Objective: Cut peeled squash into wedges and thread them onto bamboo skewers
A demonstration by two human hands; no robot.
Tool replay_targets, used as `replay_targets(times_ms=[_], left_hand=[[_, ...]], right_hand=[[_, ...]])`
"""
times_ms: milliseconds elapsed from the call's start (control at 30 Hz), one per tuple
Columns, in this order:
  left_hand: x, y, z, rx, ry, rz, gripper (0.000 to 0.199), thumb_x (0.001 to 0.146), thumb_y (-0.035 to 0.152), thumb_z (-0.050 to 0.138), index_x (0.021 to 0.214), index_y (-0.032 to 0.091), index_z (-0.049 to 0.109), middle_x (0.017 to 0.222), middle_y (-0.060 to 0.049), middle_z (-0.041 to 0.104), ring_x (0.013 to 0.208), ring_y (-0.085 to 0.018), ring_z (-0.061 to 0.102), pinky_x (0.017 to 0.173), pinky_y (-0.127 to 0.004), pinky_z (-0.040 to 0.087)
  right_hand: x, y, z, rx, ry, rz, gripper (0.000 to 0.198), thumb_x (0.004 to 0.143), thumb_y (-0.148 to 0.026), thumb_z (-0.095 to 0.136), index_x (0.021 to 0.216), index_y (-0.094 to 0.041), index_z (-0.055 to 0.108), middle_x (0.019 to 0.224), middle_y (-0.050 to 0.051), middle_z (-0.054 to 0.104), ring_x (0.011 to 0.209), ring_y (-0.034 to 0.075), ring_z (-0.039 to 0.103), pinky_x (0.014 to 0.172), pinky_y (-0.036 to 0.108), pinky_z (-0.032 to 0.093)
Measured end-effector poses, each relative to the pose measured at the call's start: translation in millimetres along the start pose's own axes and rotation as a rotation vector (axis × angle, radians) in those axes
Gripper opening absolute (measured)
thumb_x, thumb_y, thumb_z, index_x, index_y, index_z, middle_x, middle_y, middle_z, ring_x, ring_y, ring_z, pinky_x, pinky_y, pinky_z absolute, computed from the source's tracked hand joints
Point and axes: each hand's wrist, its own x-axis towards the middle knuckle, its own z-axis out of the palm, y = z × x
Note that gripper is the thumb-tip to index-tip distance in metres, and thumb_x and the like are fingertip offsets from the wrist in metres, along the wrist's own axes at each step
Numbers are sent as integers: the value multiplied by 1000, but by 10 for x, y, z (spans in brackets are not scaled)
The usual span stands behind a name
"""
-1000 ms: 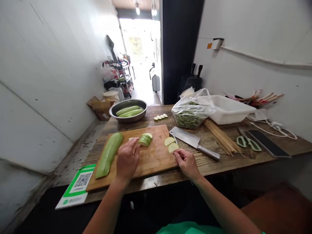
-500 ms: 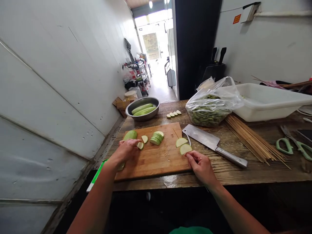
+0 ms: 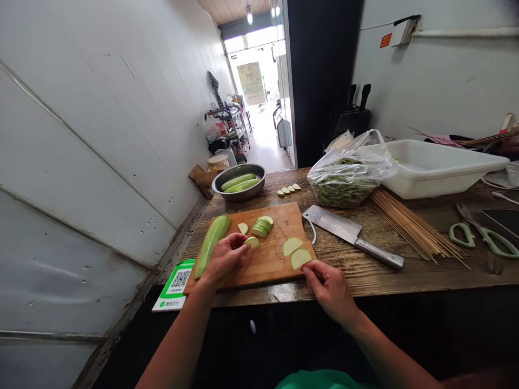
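My left hand (image 3: 227,255) pinches a half-round zucchini slice (image 3: 252,242) above the wooden cutting board (image 3: 259,266). At the board's right edge, my right hand (image 3: 330,285) closes on the near end of a thin skewer (image 3: 279,231). Two pale zucchini slices (image 3: 300,259) are threaded on it, just ahead of my fingers. A row of cut slices (image 3: 263,226) leans together mid-board, with one loose slice (image 3: 243,228) to its left. Along the board's left side lies a large piece of zucchini (image 3: 212,243), partly behind my left hand.
A cleaver (image 3: 338,227) lies right of the board, beside a bundle of skewers (image 3: 413,224) and scissors (image 3: 480,232). Behind are a metal bowl of zucchini (image 3: 217,189), several slices (image 3: 288,189), a bag of green pods (image 3: 344,189) and a white tub (image 3: 441,175). A QR-code sign (image 3: 176,286) sits left.
My left hand has moved right with its slice, away from the large zucchini piece and closer to the skewer. My right hand has shifted slightly left and nearer. The view has turned a little.
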Motion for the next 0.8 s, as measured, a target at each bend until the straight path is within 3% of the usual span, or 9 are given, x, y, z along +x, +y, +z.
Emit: replay_targets(times_ms=[133,233,333,500,800], left_hand=[[-115,68,262,-655,130,-185,24,64,22,69,84,14,59,72,0,59,56,-7,52,53,-17,44],[-147,139,399,-938,165,-313,12,71,10,61,82,12,59,74,-4,62,62,-10,58,59,-21,50],[-163,193,487,-1016,215,-397,9,77,5,51,83,9,57,81,-10,64,71,-16,63,67,-30,53],[-192,217,544,-1048,278,-406,7,80,8,49,82,10,55,82,-12,65,77,-23,65,69,-39,54],[-201,235,567,-1057,316,-387,12,80,5,46,83,7,58,81,-14,66,75,-22,65,70,-36,54]], right_hand=[[-167,-82,81,-58,-100,-72,23,87,-28,41,77,-17,59,67,2,59,58,13,52,53,22,37],[-236,-92,118,-90,-113,-88,23,87,-26,40,78,-17,59,64,1,57,55,12,50,52,21,35],[-269,-91,136,-110,-115,-97,22,87,-24,41,77,-16,59,63,1,56,54,11,49,52,21,35],[-305,-106,151,-130,-140,-106,21,87,-22,42,76,-16,58,63,1,55,55,11,49,54,21,35],[-309,-96,161,-154,-152,-69,21,86,-22,42,73,-15,57,60,0,53,52,11,46,51,21,32]])
